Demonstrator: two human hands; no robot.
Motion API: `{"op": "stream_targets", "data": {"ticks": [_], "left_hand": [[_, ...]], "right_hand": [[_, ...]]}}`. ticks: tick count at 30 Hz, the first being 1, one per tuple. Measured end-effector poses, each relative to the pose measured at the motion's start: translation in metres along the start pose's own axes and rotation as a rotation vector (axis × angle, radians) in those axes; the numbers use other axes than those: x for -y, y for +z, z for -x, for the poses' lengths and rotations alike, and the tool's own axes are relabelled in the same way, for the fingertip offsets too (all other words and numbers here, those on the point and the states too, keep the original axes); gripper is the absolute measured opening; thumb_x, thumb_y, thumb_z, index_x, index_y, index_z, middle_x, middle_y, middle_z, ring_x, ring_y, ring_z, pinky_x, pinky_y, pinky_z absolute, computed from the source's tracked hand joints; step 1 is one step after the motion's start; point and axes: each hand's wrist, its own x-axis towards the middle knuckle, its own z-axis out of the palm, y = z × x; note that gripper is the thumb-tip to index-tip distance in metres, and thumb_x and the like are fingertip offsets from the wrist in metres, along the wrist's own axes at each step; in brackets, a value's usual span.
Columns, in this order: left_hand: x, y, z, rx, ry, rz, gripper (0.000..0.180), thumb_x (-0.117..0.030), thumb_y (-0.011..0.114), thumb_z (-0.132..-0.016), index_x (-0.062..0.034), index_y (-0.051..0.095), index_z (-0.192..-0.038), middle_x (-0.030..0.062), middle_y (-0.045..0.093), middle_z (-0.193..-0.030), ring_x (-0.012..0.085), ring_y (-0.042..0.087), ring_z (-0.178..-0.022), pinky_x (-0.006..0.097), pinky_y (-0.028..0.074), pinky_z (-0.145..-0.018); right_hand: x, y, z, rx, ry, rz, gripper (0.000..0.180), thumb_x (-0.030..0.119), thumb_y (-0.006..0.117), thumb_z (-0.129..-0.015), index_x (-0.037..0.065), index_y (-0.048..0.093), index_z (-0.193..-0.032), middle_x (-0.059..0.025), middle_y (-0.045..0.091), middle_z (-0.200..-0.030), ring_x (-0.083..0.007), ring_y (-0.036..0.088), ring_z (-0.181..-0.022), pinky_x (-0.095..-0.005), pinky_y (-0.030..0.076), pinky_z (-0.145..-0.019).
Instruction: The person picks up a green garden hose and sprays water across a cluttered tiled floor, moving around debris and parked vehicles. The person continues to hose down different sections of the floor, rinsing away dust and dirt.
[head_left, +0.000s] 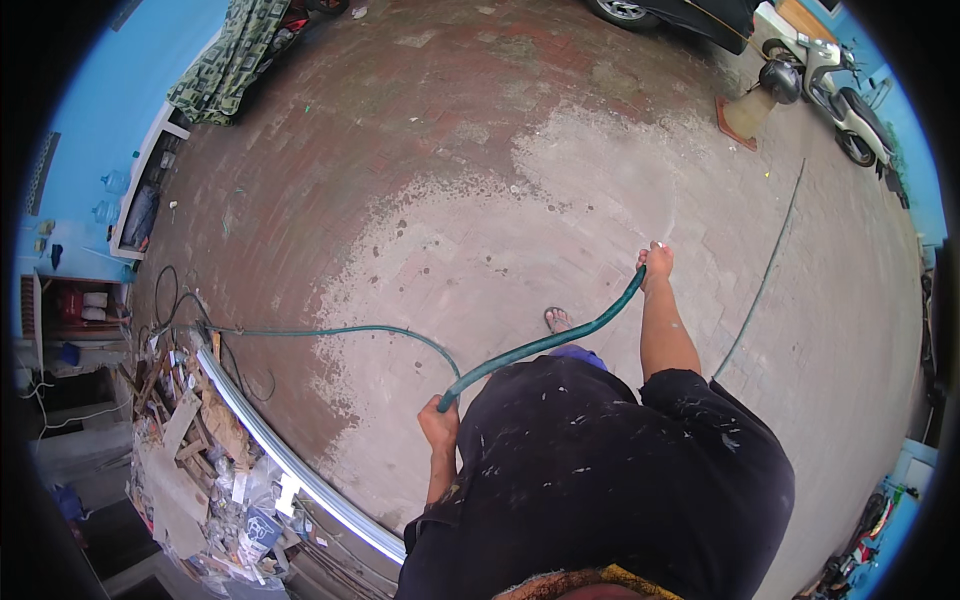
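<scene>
A green garden hose point(545, 342) runs across the front of my dark, paint-flecked shirt. My right hand point(656, 260), arm stretched forward, is closed round the hose near its end, and a thin spray of water leaves it there. Lower down at my left side, my left hand point(438, 424) is wrapped round the same hose. From that hand the hose loops back and trails left over the paving to some coils point(180, 300). The brick paving point(420, 130) is dark and wet at the far left, pale and dry-looking around me. One sandalled foot point(556, 319) shows below the hose.
A heap of scrap wood and plastic point(200, 470) lies at the left behind a long metal rail point(290, 465). A white scooter point(840, 95), a helmet on a stand point(779, 82) and a dark covered vehicle point(690, 15) stand at the far right. A long thin line point(770, 265) crosses the right paving.
</scene>
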Motion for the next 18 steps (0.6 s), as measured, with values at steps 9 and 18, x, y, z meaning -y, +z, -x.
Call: {"op": "stream_targets", "data": {"ticks": [9,18], "left_hand": [[-0.023,0.015,0.000,0.073,0.094,-0.017,0.046,-0.028,0.071,-0.091,0.0007,0.053,-0.060,0.0085,0.037,-0.048,0.0127,0.032,-0.051,0.036,0.031,-0.047],[-0.047,0.025,0.002,0.047,0.082,0.008,0.044,-0.024,0.071,-0.091,0.0016,0.053,-0.061,0.0085,0.037,-0.048,0.0124,0.032,-0.052,0.037,0.031,-0.047]], "right_hand": [[0.009,-0.011,-0.014,0.214,0.196,0.003,0.022,0.020,0.055,-0.098,0.018,0.045,-0.117,-0.0058,0.055,-0.073,-0.0093,0.045,-0.051,-0.0242,0.038,-0.042],[-0.001,-0.020,-0.039,0.132,0.325,-0.074,0.020,0.018,0.053,-0.098,0.013,0.046,-0.115,-0.0076,0.055,-0.074,-0.0092,0.045,-0.050,-0.0235,0.038,-0.038]]}}
